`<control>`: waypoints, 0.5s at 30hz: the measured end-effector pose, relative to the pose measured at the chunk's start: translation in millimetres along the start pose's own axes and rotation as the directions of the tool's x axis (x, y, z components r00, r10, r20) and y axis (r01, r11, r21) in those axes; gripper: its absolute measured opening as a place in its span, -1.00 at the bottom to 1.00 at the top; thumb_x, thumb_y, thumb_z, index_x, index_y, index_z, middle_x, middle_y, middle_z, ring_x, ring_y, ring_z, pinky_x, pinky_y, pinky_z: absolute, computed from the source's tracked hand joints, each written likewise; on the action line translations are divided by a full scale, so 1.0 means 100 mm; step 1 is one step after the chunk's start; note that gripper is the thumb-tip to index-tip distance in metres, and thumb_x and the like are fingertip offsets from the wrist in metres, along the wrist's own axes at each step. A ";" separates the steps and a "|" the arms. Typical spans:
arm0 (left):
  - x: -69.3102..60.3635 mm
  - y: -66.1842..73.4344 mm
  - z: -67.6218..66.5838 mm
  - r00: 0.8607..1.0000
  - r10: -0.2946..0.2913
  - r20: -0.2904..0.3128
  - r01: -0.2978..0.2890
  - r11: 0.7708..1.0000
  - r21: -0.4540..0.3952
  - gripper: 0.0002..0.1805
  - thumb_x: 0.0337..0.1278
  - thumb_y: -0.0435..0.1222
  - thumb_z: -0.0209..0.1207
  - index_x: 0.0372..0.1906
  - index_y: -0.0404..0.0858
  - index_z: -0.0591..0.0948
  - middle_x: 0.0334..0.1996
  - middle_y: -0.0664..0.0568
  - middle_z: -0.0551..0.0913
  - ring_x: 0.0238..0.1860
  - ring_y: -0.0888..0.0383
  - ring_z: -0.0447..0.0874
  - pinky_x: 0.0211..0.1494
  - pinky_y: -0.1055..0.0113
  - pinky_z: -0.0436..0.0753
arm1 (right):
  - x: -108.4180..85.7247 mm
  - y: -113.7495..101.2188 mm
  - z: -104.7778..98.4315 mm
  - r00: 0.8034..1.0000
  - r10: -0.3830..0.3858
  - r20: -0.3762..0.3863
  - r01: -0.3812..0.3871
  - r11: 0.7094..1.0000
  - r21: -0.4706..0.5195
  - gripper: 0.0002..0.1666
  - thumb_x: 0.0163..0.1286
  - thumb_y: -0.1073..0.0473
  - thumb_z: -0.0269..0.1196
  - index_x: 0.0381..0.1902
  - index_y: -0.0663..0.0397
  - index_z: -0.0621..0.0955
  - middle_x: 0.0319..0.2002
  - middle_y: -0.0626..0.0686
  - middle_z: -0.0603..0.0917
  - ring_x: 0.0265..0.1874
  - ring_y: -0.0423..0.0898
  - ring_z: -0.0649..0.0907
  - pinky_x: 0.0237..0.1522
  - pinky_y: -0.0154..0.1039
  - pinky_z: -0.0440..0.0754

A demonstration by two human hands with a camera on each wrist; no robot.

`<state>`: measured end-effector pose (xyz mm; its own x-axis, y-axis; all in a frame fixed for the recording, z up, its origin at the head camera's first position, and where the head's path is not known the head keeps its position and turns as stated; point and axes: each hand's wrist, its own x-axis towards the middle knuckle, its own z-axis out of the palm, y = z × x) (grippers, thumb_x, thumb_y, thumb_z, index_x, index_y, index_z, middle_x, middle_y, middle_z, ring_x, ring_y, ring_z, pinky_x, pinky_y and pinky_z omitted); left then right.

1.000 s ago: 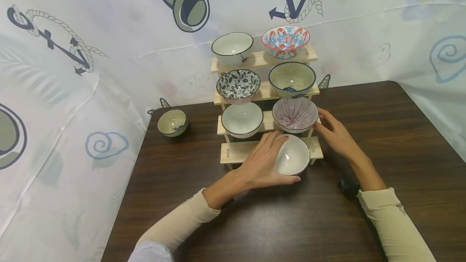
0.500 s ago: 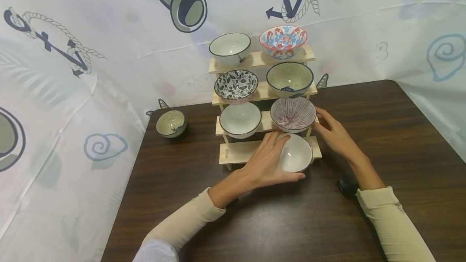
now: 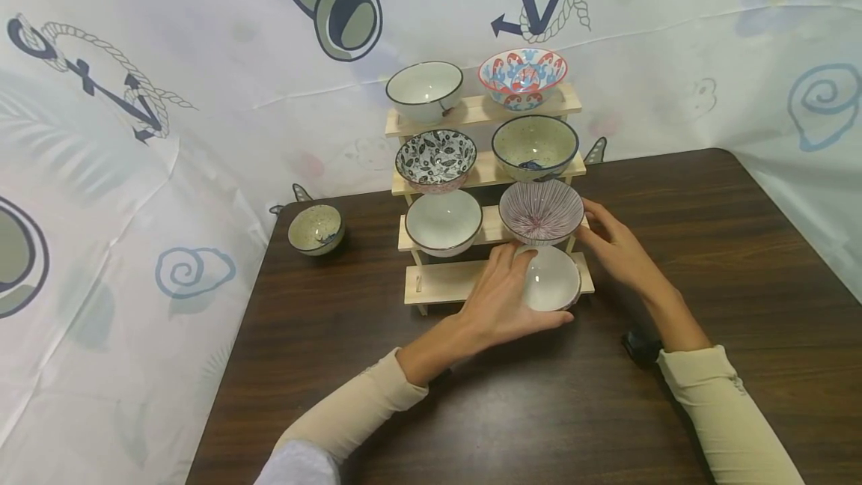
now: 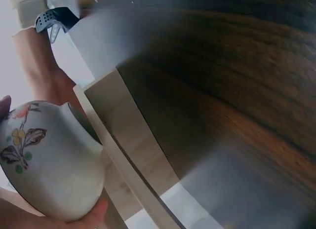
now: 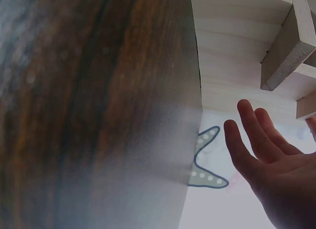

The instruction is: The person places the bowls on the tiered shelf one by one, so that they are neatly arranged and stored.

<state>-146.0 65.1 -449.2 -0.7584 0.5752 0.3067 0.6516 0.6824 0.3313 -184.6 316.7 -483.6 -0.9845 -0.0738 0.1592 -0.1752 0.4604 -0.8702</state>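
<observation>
My left hand (image 3: 500, 302) grips a small white bowl (image 3: 554, 281) by its rim, at the right end of the lowest shelf (image 3: 438, 283). In the left wrist view this bowl (image 4: 61, 165) shows painted leaves and berries on its outside, and its foot is by the shelf board. Just above it stands a purple-striped bowl (image 3: 542, 212) on the second shelf. My right hand (image 3: 618, 249) is at the right side of the stand, close to the striped bowl. Its fingers (image 5: 254, 133) are nearly straight and spread in the right wrist view; whether the thumb touches the stand is unclear.
A plain white bowl (image 3: 444, 221), a black-leaf bowl (image 3: 436, 157), a green-grey bowl (image 3: 535, 142), a dark-rimmed white bowl (image 3: 424, 88) and a red-blue bowl (image 3: 523, 75) fill the tiers. A small speckled bowl (image 3: 316, 229) sits on the dark table (image 3: 323, 305) at left.
My left hand has moved the white bowl slightly right and back, farther onto the lowest shelf. My right hand has stayed nearly still beside the stand.
</observation>
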 end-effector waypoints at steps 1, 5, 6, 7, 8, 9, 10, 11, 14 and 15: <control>0.00 0.01 0.01 1.000 -0.007 -0.008 0.007 1.000 -0.004 0.00 -0.29 0.37 0.49 0.26 -0.11 0.53 0.18 0.00 0.51 0.29 0.04 0.44 0.27 0.18 0.59 | 0.00 0.00 0.00 1.000 0.001 0.000 -0.001 1.000 0.002 -0.30 0.61 -0.06 0.13 0.62 -0.19 0.25 0.45 0.30 0.45 0.40 0.32 0.48 0.39 0.40 0.36; 0.01 0.06 0.07 0.999 -0.027 -0.041 0.027 1.000 -0.008 -0.01 -0.27 0.38 0.48 0.24 -0.14 0.54 0.15 -0.01 0.48 0.24 0.05 0.42 0.26 0.19 0.56 | 0.00 0.00 0.00 1.000 0.007 0.002 -0.007 1.000 0.002 -0.30 0.61 -0.07 0.12 0.62 -0.21 0.24 0.45 0.29 0.45 0.39 0.33 0.49 0.38 0.42 0.37; 0.00 0.07 0.09 0.998 -0.029 -0.051 0.029 1.000 -0.004 -0.01 -0.27 0.38 0.48 0.24 -0.15 0.54 0.15 -0.02 0.48 0.23 0.05 0.42 0.25 0.19 0.56 | 0.00 0.00 0.00 1.000 0.007 0.002 -0.007 1.000 0.002 -0.30 0.61 -0.07 0.12 0.62 -0.21 0.24 0.45 0.29 0.45 0.38 0.34 0.49 0.37 0.42 0.37; 0.00 0.08 0.10 0.998 -0.032 -0.062 0.032 0.999 -0.003 0.00 -0.28 0.38 0.49 0.23 -0.16 0.55 0.17 -0.03 0.46 0.23 0.05 0.41 0.25 0.20 0.56 | 0.00 0.00 0.00 1.000 0.008 0.003 -0.008 1.000 -0.001 -0.30 0.61 -0.07 0.12 0.62 -0.21 0.24 0.45 0.30 0.45 0.38 0.34 0.49 0.37 0.43 0.37; 0.00 0.09 0.12 0.997 -0.036 -0.071 0.035 0.999 -0.007 -0.01 -0.28 0.38 0.49 0.22 -0.17 0.55 0.18 -0.05 0.45 0.22 0.05 0.41 0.25 0.20 0.57 | 0.00 0.00 0.00 1.000 0.008 0.002 -0.008 1.000 -0.001 -0.30 0.61 -0.06 0.12 0.62 -0.21 0.24 0.45 0.30 0.45 0.38 0.34 0.49 0.37 0.43 0.37; -0.01 0.10 0.13 0.996 -0.039 -0.081 0.038 0.999 -0.006 -0.02 -0.28 0.37 0.49 0.20 -0.18 0.56 0.20 -0.06 0.43 0.23 0.04 0.40 0.25 0.21 0.57 | 0.00 0.00 0.00 1.000 0.007 0.002 -0.007 1.000 0.000 -0.30 0.61 -0.06 0.12 0.62 -0.20 0.24 0.44 0.30 0.45 0.38 0.34 0.50 0.37 0.43 0.37; -0.01 0.11 0.14 0.995 -0.043 -0.090 0.043 0.999 -0.002 -0.03 -0.29 0.37 0.49 0.18 -0.19 0.56 0.21 -0.08 0.42 0.23 0.04 0.39 0.26 0.21 0.57 | 0.00 0.00 0.00 1.000 0.005 0.001 -0.005 1.000 0.001 -0.30 0.61 -0.05 0.12 0.62 -0.19 0.25 0.44 0.30 0.46 0.38 0.34 0.50 0.37 0.42 0.37; -0.01 0.12 0.15 0.994 -0.047 -0.099 0.047 0.999 -0.001 -0.04 -0.29 0.37 0.50 0.15 -0.19 0.56 0.22 -0.09 0.41 0.23 0.03 0.38 0.27 0.21 0.57 | 0.00 0.01 0.00 1.000 0.003 0.000 -0.003 1.000 0.001 -0.30 0.61 -0.05 0.12 0.62 -0.19 0.25 0.43 0.30 0.46 0.37 0.34 0.50 0.37 0.42 0.37; -0.01 0.15 0.17 0.991 -0.071 -0.115 0.073 0.997 0.007 -0.06 -0.29 0.38 0.49 0.08 -0.21 0.55 0.21 -0.12 0.39 0.23 0.03 0.35 0.28 0.22 0.57 | 0.00 0.01 0.01 1.000 -0.002 -0.002 0.002 1.000 0.005 -0.30 0.62 -0.05 0.12 0.62 -0.19 0.25 0.43 0.30 0.47 0.36 0.33 0.51 0.37 0.41 0.38; 0.00 0.15 0.18 0.989 -0.079 -0.121 0.081 0.997 0.011 -0.06 -0.30 0.39 0.49 0.07 -0.21 0.55 0.19 -0.11 0.40 0.22 0.03 0.34 0.27 0.22 0.57 | 0.00 0.01 0.01 1.000 -0.003 -0.002 0.003 1.000 0.006 -0.30 0.62 -0.05 0.12 0.62 -0.19 0.25 0.42 0.30 0.47 0.36 0.33 0.52 0.36 0.41 0.38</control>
<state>-136.3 83.7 -460.4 -0.7999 0.4603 0.3851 0.5874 0.7321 0.3450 -184.5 316.5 -484.6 -0.9839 -0.0736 0.1626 -0.1782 0.4550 -0.8725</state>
